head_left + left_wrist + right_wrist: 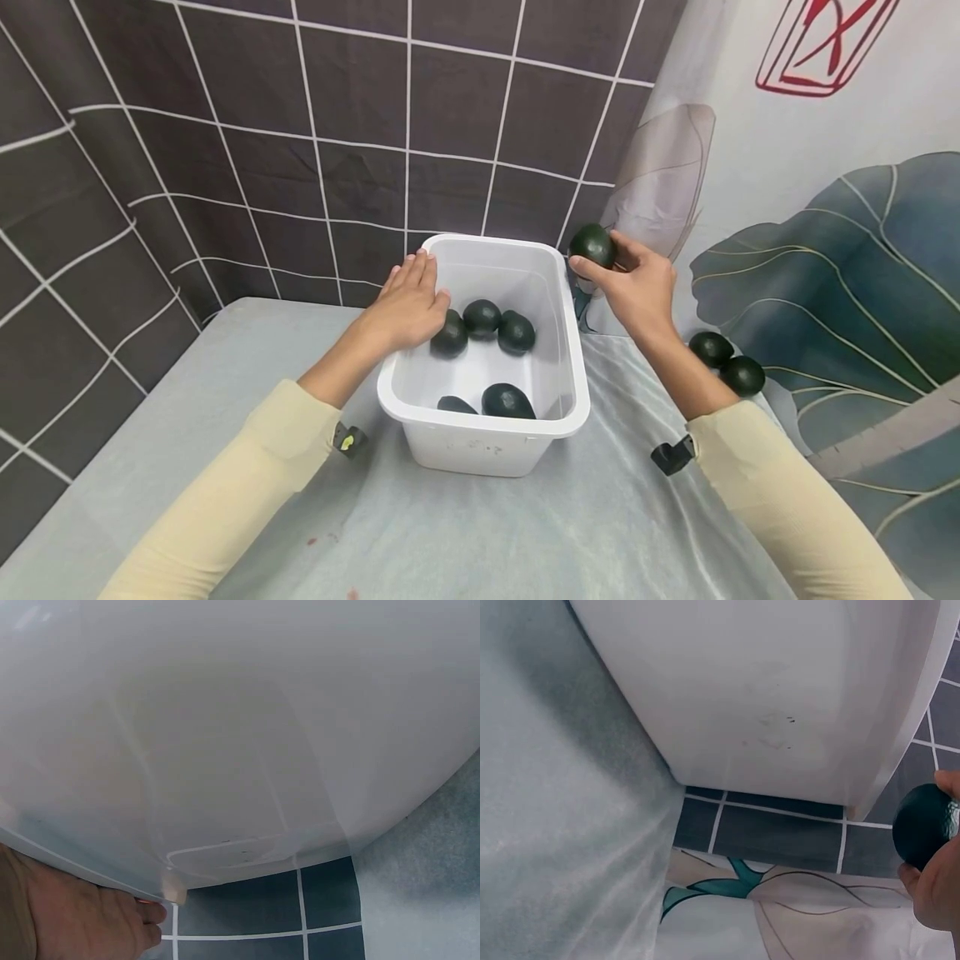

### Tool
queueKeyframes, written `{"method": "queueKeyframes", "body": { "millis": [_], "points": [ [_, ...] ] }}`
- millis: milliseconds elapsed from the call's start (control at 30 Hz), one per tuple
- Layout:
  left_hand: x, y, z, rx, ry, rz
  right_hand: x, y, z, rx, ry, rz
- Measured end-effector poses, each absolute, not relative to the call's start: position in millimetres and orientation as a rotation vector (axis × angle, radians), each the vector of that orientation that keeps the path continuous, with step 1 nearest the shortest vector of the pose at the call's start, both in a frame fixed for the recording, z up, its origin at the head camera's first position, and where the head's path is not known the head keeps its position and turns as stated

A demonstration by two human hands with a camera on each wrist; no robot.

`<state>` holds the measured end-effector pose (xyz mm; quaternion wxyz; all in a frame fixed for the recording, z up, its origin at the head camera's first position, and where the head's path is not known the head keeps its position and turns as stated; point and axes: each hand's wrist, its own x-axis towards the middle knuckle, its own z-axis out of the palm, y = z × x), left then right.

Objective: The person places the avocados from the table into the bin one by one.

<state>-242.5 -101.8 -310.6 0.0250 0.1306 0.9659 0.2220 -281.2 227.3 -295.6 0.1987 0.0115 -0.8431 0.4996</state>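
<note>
A white plastic tub (483, 425) stands on the cloth-covered table with several dark green avocados (508, 402) lying inside. My left hand (408, 308) rests on the tub's left rim, its fingers straight and pointing away from me. In the left wrist view that hand (90, 919) shows at the lower left, beside the tub wall (225, 750). My right hand (637, 279) grips one avocado (592, 245) between thumb and fingers, just beyond the tub's far right corner and above rim height. The right wrist view shows this avocado (922, 825) at its right edge.
Two more avocados (726, 363) lie at the table's right edge, beside my right forearm. A dark tiled-pattern curtain (360, 100) hangs behind the tub. A pale cloth with large leaf prints (840, 275) hangs on the right. The grey-blue tablecloth (450, 533) has folds at right.
</note>
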Motion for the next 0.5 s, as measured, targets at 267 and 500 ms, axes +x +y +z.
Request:
{"method": "queueKeyframes", "body": {
  "millis": [267, 500],
  "points": [
    [-243.2, -102.6, -311.9, 0.406, 2.984, 0.695, -282.3, 219.5, -295.3, 0.061, -2.339, 1.415],
    [-242.8, -102.4, -311.4, 0.401, 2.986, 0.703, -281.6, 213.8, -295.4, 0.085, -2.344, 1.424]
  ]
}}
